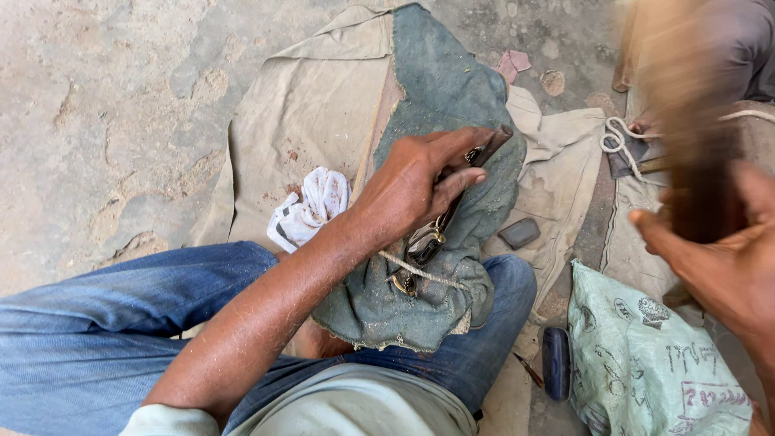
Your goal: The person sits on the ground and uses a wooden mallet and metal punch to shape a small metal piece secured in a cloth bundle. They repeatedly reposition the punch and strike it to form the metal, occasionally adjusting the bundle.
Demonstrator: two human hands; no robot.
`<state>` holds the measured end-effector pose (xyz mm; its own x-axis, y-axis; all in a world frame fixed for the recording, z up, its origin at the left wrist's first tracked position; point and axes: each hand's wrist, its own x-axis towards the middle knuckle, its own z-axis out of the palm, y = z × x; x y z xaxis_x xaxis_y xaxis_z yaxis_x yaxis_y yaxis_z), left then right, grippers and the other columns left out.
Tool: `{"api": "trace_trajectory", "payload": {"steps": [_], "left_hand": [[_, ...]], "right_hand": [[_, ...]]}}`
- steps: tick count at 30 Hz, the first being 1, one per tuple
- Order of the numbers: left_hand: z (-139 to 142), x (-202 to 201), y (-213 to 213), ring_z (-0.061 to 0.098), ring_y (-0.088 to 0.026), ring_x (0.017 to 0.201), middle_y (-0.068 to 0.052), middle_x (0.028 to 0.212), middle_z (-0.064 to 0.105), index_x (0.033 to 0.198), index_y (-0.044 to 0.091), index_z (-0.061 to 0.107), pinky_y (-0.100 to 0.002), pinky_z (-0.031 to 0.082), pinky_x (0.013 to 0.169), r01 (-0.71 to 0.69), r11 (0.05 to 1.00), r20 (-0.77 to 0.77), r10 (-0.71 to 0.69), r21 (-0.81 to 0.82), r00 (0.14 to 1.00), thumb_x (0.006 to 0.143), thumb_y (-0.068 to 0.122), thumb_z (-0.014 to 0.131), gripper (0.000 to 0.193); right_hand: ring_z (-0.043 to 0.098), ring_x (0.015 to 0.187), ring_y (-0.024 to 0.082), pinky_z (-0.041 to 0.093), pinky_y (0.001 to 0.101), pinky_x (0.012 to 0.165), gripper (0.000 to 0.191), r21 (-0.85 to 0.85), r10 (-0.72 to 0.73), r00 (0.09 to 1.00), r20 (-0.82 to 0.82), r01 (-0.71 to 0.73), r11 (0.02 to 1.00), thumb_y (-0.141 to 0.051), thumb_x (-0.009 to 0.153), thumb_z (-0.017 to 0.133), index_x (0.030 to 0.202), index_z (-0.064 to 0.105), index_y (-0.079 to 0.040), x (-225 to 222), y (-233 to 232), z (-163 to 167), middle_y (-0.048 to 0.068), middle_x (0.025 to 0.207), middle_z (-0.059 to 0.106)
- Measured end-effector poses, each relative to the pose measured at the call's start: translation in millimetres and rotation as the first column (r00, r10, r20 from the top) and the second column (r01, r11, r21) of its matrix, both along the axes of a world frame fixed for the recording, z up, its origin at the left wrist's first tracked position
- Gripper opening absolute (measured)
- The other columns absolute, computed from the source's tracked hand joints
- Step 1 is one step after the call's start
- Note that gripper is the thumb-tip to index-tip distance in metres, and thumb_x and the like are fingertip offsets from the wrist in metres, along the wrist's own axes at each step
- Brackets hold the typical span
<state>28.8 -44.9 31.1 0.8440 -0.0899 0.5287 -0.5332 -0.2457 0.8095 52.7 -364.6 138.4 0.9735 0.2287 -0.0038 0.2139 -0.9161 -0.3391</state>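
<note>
My left hand point(416, 187) presses a dark leather piece point(429, 242) with a metal buckle onto a grey-green cloth point(452, 89) draped over my knee. Its fingers and thumb are closed around the piece, whose far tip sticks out past the fingertips. At the right edge, my right hand point(722, 262) is raised and grips a brown brush-like tool point(704, 194). The tool is blurred by motion, so its shape is unclear. It hangs about a hand's width to the right of the leather piece.
A white patterned rag point(311, 208) lies left of my left hand on a beige cloth point(299, 113). A small dark block point(519, 232), a dark blue oblong thing point(555, 363), a pale green printed sack point(646, 363) and a white cord point(617, 144) lie to the right.
</note>
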Motion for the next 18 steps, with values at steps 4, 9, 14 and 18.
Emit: {"api": "trace_trajectory", "payload": {"steps": [4, 9, 14, 18], "left_hand": [[4, 1, 2, 0.077, -0.03, 0.085, -0.018, 0.103, 0.075, 0.131, 0.005, 0.066, -0.04, 0.06, 0.072, 0.036, 0.997, -0.117, -0.028, 0.071, 0.993, 0.093, 0.011, 0.076, 0.04], [4, 6, -5, 0.079, -0.028, 0.09, -0.018, 0.111, 0.076, 0.126, 0.006, 0.068, -0.037, 0.062, 0.076, -0.006, 0.997, -0.017, 0.007, 0.071, 1.0, 0.091, 0.013, 0.077, 0.037], [-4, 8, -9, 0.078, -0.029, 0.091, -0.016, 0.109, 0.078, 0.128, 0.008, 0.069, -0.04, 0.062, 0.076, -0.024, 0.992, 0.043, 0.019, 0.125, 0.999, 0.091, 0.013, 0.078, 0.038], [-14, 8, -1, 0.077, -0.017, 0.08, -0.009, 0.098, 0.079, 0.135, 0.012, 0.064, -0.032, 0.064, 0.068, -0.002, 0.997, -0.136, -0.009, -0.083, 0.991, 0.098, 0.014, 0.073, 0.039]], "right_hand": [[0.066, 0.051, 0.022, 0.057, 0.0347, 0.05, 0.027, -0.225, -0.015, 0.981, -0.191, -0.029, 0.974, -0.012, 0.082, 0.085, 0.102, 0.067, -0.007, 5, -17, -9, 0.012, 0.071, 0.065], [0.066, 0.065, 0.021, 0.056, 0.0357, 0.061, 0.032, 0.106, -0.269, 0.96, -0.071, 0.276, 0.955, -0.028, 0.101, 0.079, 0.094, 0.066, 0.0, 16, -37, -29, 0.011, 0.081, 0.068], [0.067, 0.067, 0.025, 0.057, 0.0392, 0.059, 0.026, -0.281, -0.121, 0.959, -0.258, 0.045, 0.959, -0.02, 0.089, 0.085, 0.096, 0.068, -0.001, 12, -51, -47, 0.015, 0.079, 0.07], [0.069, 0.068, 0.028, 0.057, 0.042, 0.058, 0.029, -0.09, -0.225, 0.931, -0.287, 0.207, 0.974, -0.013, 0.079, 0.089, 0.097, 0.069, -0.002, -7, -49, -72, 0.017, 0.077, 0.073]]}}
